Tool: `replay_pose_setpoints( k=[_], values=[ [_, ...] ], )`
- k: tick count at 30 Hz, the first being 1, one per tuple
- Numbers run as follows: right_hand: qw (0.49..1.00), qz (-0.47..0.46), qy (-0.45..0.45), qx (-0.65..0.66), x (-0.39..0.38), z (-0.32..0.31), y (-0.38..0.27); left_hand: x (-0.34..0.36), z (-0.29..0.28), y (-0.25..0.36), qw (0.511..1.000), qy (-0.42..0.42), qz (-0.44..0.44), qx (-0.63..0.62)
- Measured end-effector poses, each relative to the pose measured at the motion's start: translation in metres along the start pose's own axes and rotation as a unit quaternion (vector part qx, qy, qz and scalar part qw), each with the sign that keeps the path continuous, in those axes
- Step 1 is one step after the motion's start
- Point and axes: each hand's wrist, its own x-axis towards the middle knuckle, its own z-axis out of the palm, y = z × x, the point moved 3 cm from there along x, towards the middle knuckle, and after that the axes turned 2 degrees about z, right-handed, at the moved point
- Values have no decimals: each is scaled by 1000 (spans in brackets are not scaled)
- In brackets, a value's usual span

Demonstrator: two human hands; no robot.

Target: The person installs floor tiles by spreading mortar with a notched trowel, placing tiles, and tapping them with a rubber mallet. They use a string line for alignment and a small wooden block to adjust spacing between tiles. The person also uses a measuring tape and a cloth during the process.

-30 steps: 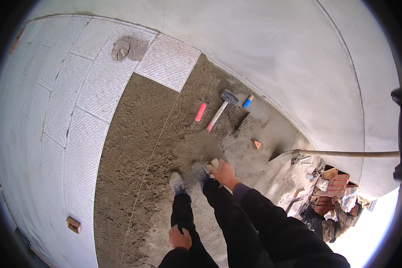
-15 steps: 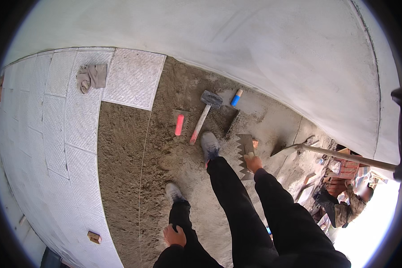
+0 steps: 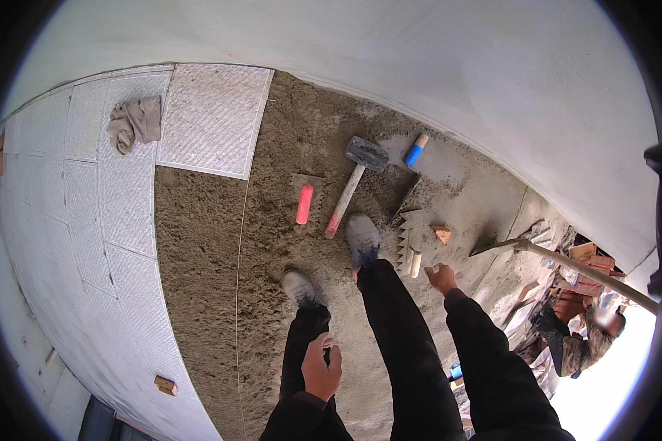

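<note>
A notched trowel (image 3: 415, 264) with a pale handle lies on the cement ground beside my right foot. My right hand (image 3: 441, 279) hovers just right of that handle, apart from it, empty with its fingers loosely bent. Over my left leg is my left hand (image 3: 321, 373), its thumb and fingers bent but apart, with nothing visible in it. Ahead of my feet lie a grey-headed mallet (image 3: 347, 192) and a trowel with a red handle (image 3: 304, 204). Farther off is a tool with a blue and tan handle (image 3: 416, 151), its blade edge partly visible.
Textured light tiles (image 3: 212, 121) cover the left side, with a crumpled cloth (image 3: 135, 123) on them. A string (image 3: 237, 294) runs along the rough mortar. A brick piece (image 3: 441, 234) and a long-handled shovel (image 3: 588, 270) lie right. Another person (image 3: 585, 342) crouches far right. A white wall (image 3: 419, 59) stands ahead.
My right hand has let go of the notched trowel and drawn back to its right. My left hand has risen off my left leg and moved rightward. The view has shifted slightly.
</note>
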Motion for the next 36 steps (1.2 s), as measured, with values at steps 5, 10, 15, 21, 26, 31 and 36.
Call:
replay_pose_setpoints(
  k=[5,10,15,21,26,31,36],
  values=[
    [994,-5,56,94,-40,6,-20,-19,12,-26,992,-93,-77,40],
    [924,-112,-60,362,-117,-41,-143,13,-26,-39,991,-47,-124,-16],
    [873,-262,-178,370,-171,-105,-258,178,-172,-18,986,153,-26,54],
    [846,-301,-242,367,-75,-162,-322,414,-368,4,816,497,121,269],
    [821,-342,-104,446,12,-178,-340,526,-432,23,755,593,113,257],
    [842,-320,-101,423,40,-156,-315,580,-447,31,792,566,27,229],
    [846,-273,-116,443,41,-129,-306,517,-521,56,690,677,167,193]
  ],
)
